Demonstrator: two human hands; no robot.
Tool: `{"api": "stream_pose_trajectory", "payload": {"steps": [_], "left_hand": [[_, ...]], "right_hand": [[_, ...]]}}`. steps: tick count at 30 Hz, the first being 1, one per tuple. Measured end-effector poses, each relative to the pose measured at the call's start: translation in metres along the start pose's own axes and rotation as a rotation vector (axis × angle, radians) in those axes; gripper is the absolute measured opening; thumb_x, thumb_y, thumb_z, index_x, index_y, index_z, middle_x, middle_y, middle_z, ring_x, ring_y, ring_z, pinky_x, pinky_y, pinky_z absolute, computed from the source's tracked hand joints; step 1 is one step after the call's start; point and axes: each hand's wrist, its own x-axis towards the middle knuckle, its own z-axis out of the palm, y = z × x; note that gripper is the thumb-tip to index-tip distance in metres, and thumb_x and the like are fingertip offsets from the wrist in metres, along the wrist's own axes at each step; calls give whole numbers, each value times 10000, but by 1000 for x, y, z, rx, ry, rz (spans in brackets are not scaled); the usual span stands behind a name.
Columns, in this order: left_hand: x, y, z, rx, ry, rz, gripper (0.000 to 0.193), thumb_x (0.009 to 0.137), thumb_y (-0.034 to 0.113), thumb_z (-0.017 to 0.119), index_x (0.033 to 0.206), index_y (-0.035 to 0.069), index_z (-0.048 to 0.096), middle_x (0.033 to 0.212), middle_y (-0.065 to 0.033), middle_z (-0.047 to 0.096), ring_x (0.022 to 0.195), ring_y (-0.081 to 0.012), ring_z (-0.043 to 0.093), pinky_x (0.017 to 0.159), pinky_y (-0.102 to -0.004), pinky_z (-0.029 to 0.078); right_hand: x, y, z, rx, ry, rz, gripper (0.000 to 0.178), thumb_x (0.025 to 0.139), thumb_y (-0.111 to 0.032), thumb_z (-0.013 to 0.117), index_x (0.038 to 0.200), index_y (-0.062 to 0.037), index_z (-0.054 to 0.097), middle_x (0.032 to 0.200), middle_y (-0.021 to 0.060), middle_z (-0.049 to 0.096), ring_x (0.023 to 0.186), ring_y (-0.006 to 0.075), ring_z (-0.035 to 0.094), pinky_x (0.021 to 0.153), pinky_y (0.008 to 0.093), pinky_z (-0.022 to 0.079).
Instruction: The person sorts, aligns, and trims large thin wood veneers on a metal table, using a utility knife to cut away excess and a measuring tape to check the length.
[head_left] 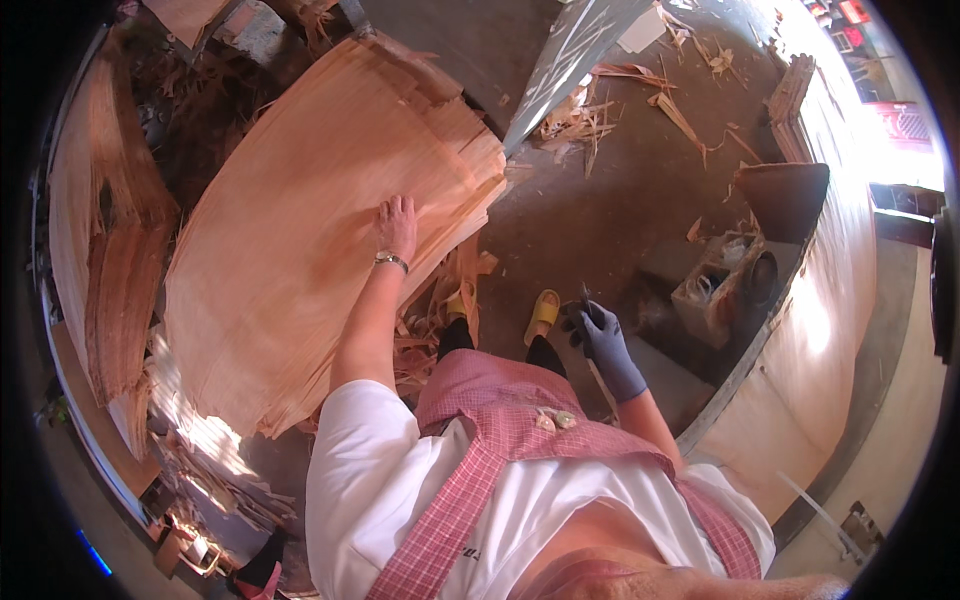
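Note:
My bare left hand (397,226), with a watch on the wrist, lies with its fingers resting on a broad stack of thin wood veneer sheets (280,220). The stack's edges are ragged and layered, and it slopes across the left and middle. My right hand (610,350) wears a grey-blue glove and hangs low, apart from the stack. Its fingers are closed round a slim dark tool (585,294); most of it is hidden in the palm, so I cannot tell its exact kind.
Another veneer pile (120,250) stands at the far left. On the right, large pale sheets (800,370) curve past a box of odds and ends (715,290). Torn veneer scraps (580,125) litter the floor. A grey metal panel (560,75) juts in beyond the stack.

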Motion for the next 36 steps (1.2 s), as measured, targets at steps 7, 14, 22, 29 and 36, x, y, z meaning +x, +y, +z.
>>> {"api": "stream_pose_trajectory", "payload": {"steps": [7,14,22,29,36], "left_hand": [[-8,-39,-46,-483,317,-41,149,872,131,599,926,-5,573,909,-213,644,797,-400,616,679,-466,498],[3,-77,-85,-785,-33,-141,301,893,236,681,757,-2,557,589,-59,528,576,-77,444,519,-307,387],[16,-135,-75,-1234,-106,-132,204,964,243,602,811,109,610,690,130,447,605,-2,354,523,-214,299],[16,-152,-124,-1449,-169,-247,215,996,225,551,1058,50,660,991,39,639,863,-33,538,764,-207,431],[6,-119,-120,-983,-79,-175,265,994,252,539,982,33,689,688,15,587,620,-88,435,555,-303,376]], "right_hand": [[46,22,18,-511,-24,-173,228,906,-163,600,1053,3,653,906,164,692,851,268,670,751,348,506],[115,-34,101,-447,-104,-466,269,905,-203,627,1078,2,649,924,175,691,801,255,669,736,345,513],[140,-100,213,-52,-293,-426,267,933,-242,642,983,21,653,760,28,652,651,85,555,601,272,468],[158,-54,224,-283,-308,-342,325,919,-330,647,864,-10,640,622,125,555,576,143,526,575,344,441],[170,-48,195,-224,-248,-390,303,911,-306,674,892,-4,655,659,47,597,622,102,539,584,311,449]]}}
